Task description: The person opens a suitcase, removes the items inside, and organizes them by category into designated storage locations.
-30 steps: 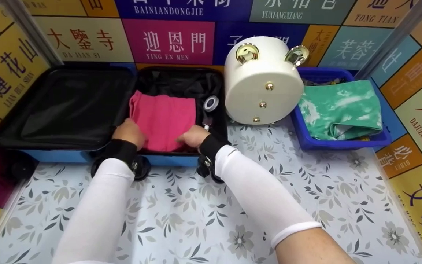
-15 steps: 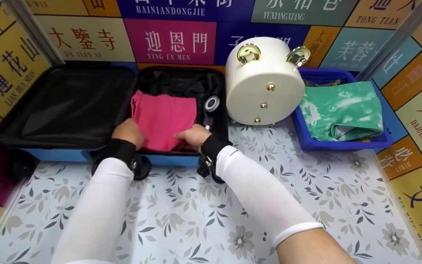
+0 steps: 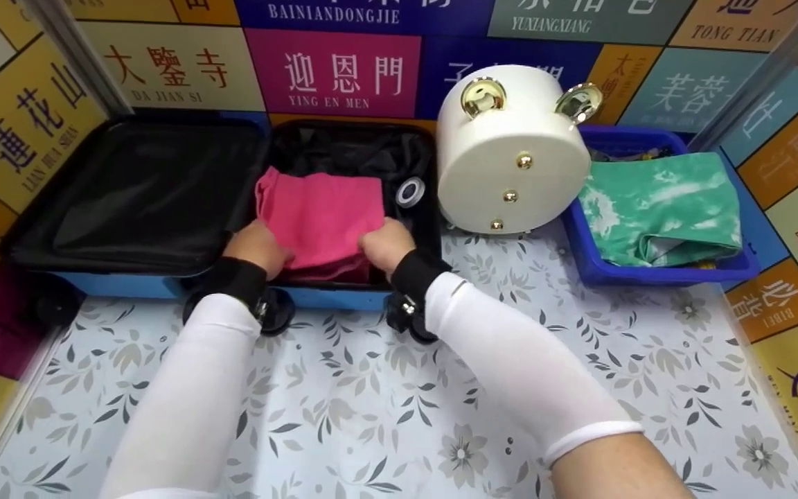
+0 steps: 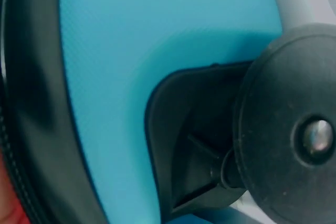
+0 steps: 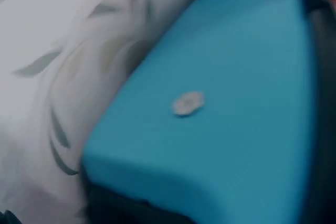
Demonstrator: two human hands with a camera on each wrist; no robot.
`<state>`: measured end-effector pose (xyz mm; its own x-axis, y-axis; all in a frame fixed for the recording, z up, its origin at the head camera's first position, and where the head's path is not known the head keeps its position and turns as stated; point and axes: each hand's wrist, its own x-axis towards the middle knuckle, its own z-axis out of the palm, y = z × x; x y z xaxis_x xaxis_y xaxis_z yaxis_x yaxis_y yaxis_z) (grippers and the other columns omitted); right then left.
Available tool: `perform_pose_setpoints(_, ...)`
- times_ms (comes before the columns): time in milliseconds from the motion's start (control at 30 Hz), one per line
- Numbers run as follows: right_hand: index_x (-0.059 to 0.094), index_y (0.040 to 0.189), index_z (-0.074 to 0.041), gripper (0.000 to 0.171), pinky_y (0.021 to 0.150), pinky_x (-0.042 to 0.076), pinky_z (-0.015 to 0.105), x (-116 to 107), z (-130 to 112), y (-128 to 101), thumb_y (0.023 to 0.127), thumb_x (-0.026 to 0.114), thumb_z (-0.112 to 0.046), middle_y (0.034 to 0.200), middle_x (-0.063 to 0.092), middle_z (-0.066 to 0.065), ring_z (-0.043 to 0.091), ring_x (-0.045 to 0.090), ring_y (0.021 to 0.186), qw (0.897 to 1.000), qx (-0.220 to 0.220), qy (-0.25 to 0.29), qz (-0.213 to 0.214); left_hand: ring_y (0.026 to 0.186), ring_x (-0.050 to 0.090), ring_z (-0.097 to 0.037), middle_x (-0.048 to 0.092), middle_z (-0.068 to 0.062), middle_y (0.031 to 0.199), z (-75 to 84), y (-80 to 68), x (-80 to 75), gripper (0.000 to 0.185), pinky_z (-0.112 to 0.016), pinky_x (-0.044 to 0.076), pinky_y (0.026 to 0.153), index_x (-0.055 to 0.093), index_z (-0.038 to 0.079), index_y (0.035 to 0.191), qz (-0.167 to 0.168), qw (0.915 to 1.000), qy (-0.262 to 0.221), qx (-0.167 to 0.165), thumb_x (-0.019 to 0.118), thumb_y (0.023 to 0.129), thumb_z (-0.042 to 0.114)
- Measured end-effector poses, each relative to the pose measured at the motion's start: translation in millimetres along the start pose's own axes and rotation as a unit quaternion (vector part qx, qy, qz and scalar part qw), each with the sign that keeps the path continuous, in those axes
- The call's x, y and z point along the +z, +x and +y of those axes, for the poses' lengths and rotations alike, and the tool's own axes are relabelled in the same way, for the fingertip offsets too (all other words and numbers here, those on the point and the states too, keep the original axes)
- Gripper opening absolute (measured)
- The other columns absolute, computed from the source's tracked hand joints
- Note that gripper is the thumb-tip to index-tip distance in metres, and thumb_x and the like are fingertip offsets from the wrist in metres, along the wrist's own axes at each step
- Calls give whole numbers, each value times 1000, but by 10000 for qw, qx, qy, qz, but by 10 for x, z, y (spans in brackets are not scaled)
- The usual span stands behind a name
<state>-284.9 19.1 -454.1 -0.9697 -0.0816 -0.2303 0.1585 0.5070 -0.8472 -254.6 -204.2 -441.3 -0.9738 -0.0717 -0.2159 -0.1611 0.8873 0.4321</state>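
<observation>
Folded pink cloth [image 3: 326,215] is located in the R half of the open blue suitcase [image 3: 333,298], w/ a darker layer shown under its near edge. Its L side is gripped by the L hand [image 3: 258,249], its R edge is pinched by the R hand [image 3: 388,244]; fingers are curled on fabric, tips mostly hidden. Prob. v. light, soft, limp, not fragile; sagging mid-span is to be expected, so it's best held by both side edges, layers pinched tog. A white disc [image 3: 410,192] is seen near its R edge. Suitcase is set on a floral-print desk [image 3: 343,388], w/ a round white bag [image 3: 513,180] just beside, then a blue basket [image 3: 662,275] topped w/ green cloth [image 3: 662,201]. Behind, the wall [image 3: 343,76] is covered w/ coloured, lettered panels.
</observation>
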Motion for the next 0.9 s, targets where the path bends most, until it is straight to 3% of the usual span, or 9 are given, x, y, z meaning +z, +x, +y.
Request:
perform_pose_setpoints(100,64,101,-2,18,63,47,24,-90,19,-13,84,62,-3,89,59,5,17,54,69,9982,304,512,-25,131,60,-50,56,-36,146,85,14,19,64,-56,47,116,56,-17,138,-204,9993,295,87,62,99,33)
perform_pose_setpoints(200,60,92,-7,11,53,49,23,-122,67,-5,84,63,0,84,60,4,12,53,53,9965,510,581,-330,126,62,-50,58,-39,141,126,42,25,63,-56,49,113,61,-19,131,-472,9969,620,136,57,102,37)
perform_pose_setpoints(333,59,87,-7,10,56,54,24,-123,125,30,85,65,1,90,66,9,13,60,53,9954,489,-135,-810,121,64,-47,60,-38,136,141,103,1,55,-53,52,109,70,-15,110,-750,9933,868,152,54,101,37)
perform_pose_setpoints(433,64,88,-4,3,65,55,24,-124,144,45,86,66,-4,104,72,19,16,62,66,9873,214,-1192,-1031,125,61,-46,54,-41,142,152,159,-8,58,-52,51,112,69,-15,116,-934,9918,873,56,52,99,38)
perform_pose_setpoints(533,72,96,2,16,81,57,30,-120,145,47,86,67,-10,120,74,22,22,60,85,9711,-93,-2073,-1180,139,52,-48,37,-46,154,173,204,13,76,-52,44,120,54,-23,137,-1204,9892,827,-108,46,103,44)
perform_pose_setpoints(633,75,104,6,27,95,57,37,-108,136,47,87,67,-13,124,74,22,24,58,95,9619,-290,-2364,-1342,145,46,-50,20,-47,162,185,241,51,97,-53,38,126,23,-31,150,-1371,9878,646,-345,42,107,54)
perform_pose_setpoints(700,75,107,7,30,99,57,40,-100,132,49,87,67,-13,125,73,22,24,58,96,9617,-348,-2325,-1407,145,47,-50,23,-46,162,184,259,73,108,-52,37,126,6,-31,152,-1327,9888,373,-568,46,106,58)
perform_pose_setpoints(767,74,109,8,31,100,57,40,-101,127,50,87,68,-13,126,73,23,24,57,97,9619,-386,-2284,-1454,144,49,-49,33,-43,160,171,273,84,115,-51,38,126,-1,-27,154,-1169,9901,36,-777,54,103,59)
perform_pose_setpoints(900,74,106,7,28,101,56,40,-113,139,51,87,67,-12,126,72,23,23,56,97,9645,-322,-2166,-1477,147,46,-48,46,-40,152,134,305,99,121,-50,38,126,-1,-23,155,-907,9882,-656,-1050,69,96,57)
